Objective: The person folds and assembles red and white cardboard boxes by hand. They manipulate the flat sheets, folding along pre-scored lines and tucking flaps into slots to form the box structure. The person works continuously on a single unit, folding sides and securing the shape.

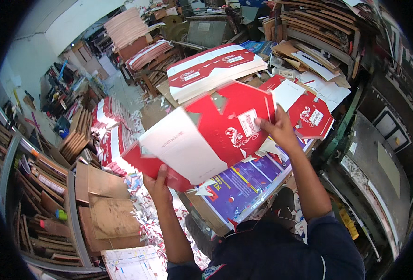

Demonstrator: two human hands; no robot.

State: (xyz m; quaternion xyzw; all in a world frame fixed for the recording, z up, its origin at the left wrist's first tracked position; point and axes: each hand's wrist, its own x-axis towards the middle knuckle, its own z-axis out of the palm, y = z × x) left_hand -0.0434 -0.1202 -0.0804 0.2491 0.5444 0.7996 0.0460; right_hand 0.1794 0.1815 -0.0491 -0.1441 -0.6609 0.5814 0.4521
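A person's two bare hands at work, seen from above; nearest, dark sleeves (pixel 339 238) lead to the forearms; the left hand (pixel 158 187) pinches the lower left end of a red-and-white card sheet (pixel 211 140), its thumb on the front, its fingers mostly hidden behind; the right hand (pixel 281 130) pinches the right edge of the same sheet, thumb pressed on the red face beside a white label; the sheet is held tilted between the hands, above a table covered by a purple poster (pixel 255 179); notches mark its upper edge; white paper scraps litter the floor (pixel 148 214) to the left, near brown cardboard (pixel 108 205) and a rack (pixel 71 205) of boards; to the right stands a dark machine (pixel 379 172); just beyond the right hand lies another cut sheet (pixel 314 114); behind the held sheet rests a neat stack of red-and-white sheets (pixel 215 70); farther off, more piles (pixel 110 133) stand at left; farthest, a tall pale stack (pixel 126 29) rises near the wall.
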